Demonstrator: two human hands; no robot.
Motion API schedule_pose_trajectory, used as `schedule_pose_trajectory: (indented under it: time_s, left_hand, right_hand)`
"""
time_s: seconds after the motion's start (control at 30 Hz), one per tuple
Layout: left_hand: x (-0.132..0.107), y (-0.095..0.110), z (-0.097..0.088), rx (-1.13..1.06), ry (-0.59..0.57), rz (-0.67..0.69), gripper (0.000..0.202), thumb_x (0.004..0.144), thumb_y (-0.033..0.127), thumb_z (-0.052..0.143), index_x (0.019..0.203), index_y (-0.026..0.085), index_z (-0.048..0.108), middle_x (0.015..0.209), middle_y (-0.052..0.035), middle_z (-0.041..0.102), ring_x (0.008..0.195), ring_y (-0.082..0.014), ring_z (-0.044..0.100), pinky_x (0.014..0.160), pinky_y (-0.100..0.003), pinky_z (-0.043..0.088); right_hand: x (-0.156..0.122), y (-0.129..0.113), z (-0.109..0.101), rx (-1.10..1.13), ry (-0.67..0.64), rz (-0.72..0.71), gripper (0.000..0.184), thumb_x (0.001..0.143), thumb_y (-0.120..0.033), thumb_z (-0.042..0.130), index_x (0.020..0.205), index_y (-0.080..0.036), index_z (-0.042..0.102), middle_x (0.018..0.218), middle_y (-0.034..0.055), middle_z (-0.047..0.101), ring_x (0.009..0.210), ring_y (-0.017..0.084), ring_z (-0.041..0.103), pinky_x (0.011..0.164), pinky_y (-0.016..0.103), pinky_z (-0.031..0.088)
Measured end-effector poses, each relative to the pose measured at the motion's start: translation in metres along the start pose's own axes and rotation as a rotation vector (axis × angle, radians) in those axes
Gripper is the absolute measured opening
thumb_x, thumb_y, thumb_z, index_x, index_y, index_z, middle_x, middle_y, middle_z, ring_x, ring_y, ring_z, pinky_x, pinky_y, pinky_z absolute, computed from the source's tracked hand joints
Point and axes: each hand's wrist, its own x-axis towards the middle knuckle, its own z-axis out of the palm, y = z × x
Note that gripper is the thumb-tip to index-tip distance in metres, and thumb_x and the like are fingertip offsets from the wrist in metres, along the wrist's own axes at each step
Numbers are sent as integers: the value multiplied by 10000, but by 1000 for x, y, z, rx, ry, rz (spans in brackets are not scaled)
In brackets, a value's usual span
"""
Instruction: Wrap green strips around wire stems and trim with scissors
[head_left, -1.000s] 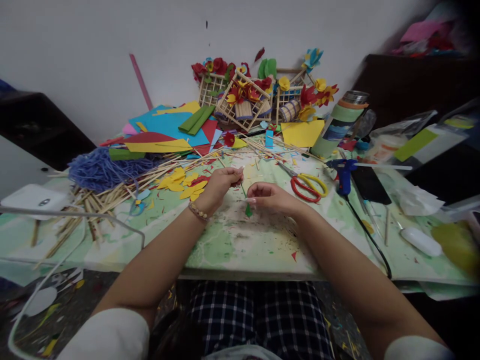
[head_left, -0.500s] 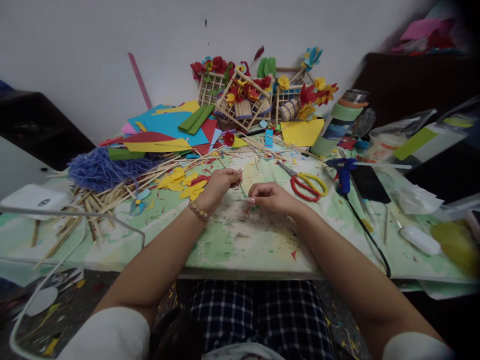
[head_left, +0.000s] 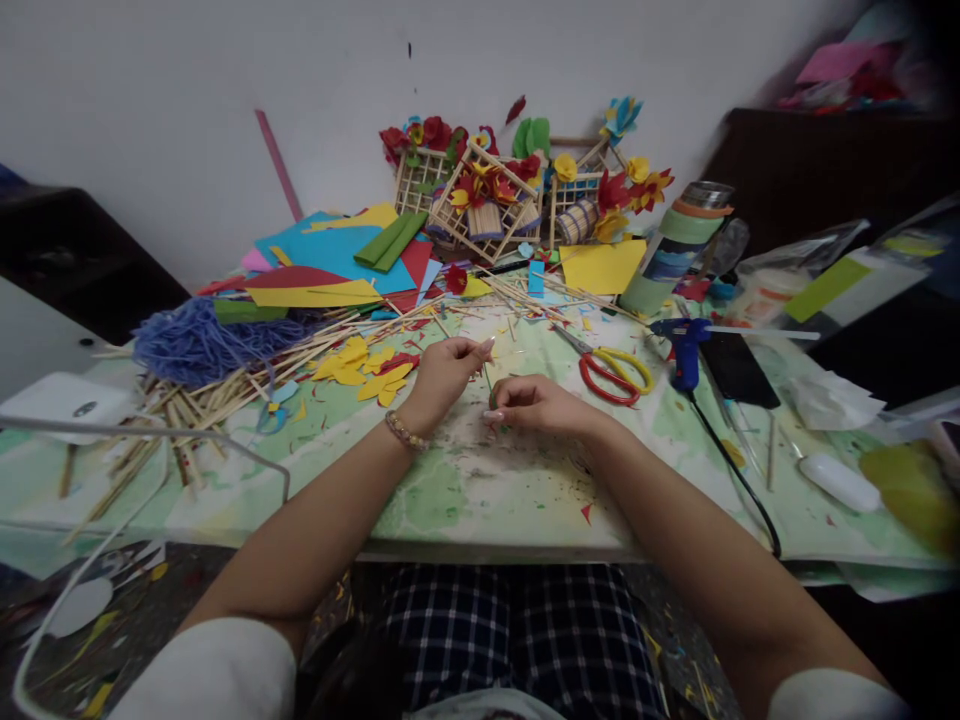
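Observation:
Over the middle of the table, my left hand [head_left: 451, 372] pinches the upper end of a thin green strip [head_left: 488, 378]. Lower down and to the right, my right hand [head_left: 534, 404] has its fingers closed on the strip's other end. The strip runs short and nearly straight between the two hands; whether it is paper or a wrapped stem is too small to tell. Yellow petal-shaped cutouts [head_left: 386, 380] lie left of my left hand. Scissors with red and yellow handles [head_left: 611, 375] rest to the right of my right hand.
Thin wooden sticks [head_left: 217, 400] and purple yarn [head_left: 217, 340] crowd the left side. Coloured paper [head_left: 322, 250] and lattice frames with paper flowers [head_left: 487, 205] stand at the back. A blue glue gun [head_left: 686, 355], bottle [head_left: 671, 250] and phone [head_left: 739, 370] are on the right.
My left hand has moved slightly up and right, and my right hand slightly down and left. More of the green strip shows upright between them. Everything else stays put.

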Motion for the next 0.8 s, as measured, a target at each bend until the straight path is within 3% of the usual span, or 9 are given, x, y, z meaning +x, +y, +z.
schedule_pose_trajectory:
  time_s: [0.17, 0.47, 0.8]
  left_hand:
    - [-2, 5, 0, 13, 57, 14, 385, 675, 505, 692, 569, 161, 557, 514, 29, 499, 482, -85, 399, 491, -235, 299]
    - [-3, 9, -2, 87, 148, 20, 386, 685, 446, 691, 537, 176, 458, 494, 55, 418, 471, -78, 337, 481, -238, 277]
    - [-6, 13, 0, 234, 97, 60, 340, 723, 378, 646, 532, 170, 458, 494, 52, 428, 488, -83, 368, 487, -234, 274]
  right_hand:
    - [-2, -3, 3, 6, 0, 28, 265, 717, -396, 669, 656, -172, 542, 622, -28, 517, 592, 98, 452, 587, 246, 363]
    - [-1, -3, 1, -16, 97, -90, 213, 726, -308, 644, 610, -176, 523, 652, -16, 501, 629, 107, 455, 593, 259, 357]
    - [2, 2, 2, 62, 167, 44, 236, 716, -327, 636, 680, -182, 454, 600, -56, 463, 540, 77, 413, 529, 232, 305]
